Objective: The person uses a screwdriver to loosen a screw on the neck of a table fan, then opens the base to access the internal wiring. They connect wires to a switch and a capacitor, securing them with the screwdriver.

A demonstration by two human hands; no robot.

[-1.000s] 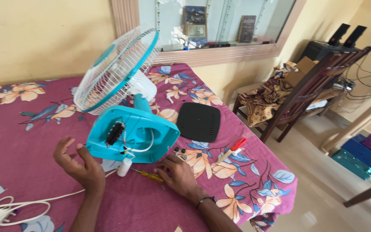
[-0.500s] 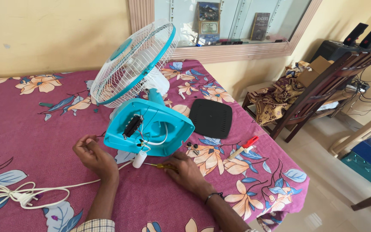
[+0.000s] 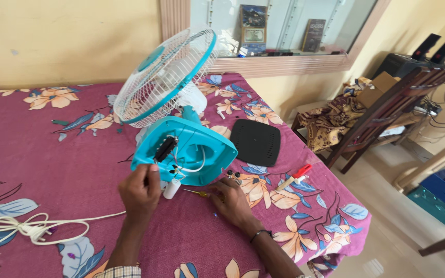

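the fan (image 3: 181,103) lies tipped on the flowered tablecloth (image 3: 52,154), its open blue base (image 3: 191,149) facing up. the left hand (image 3: 140,190) pinches at the base's lower edge beside a small white part (image 3: 171,188). the right hand (image 3: 231,202) rests flat on the cloth, covering the handle of a screwdriver (image 3: 195,192). a black cover (image 3: 256,142) lies near.

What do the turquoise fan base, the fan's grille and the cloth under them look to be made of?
Fan base: likely moulded plastic, smooth with a slight sheen. Grille: thin white wires, probably coated metal, though plastic is possible. Cloth: woven fabric, matte, with a printed floral pattern and soft creases.
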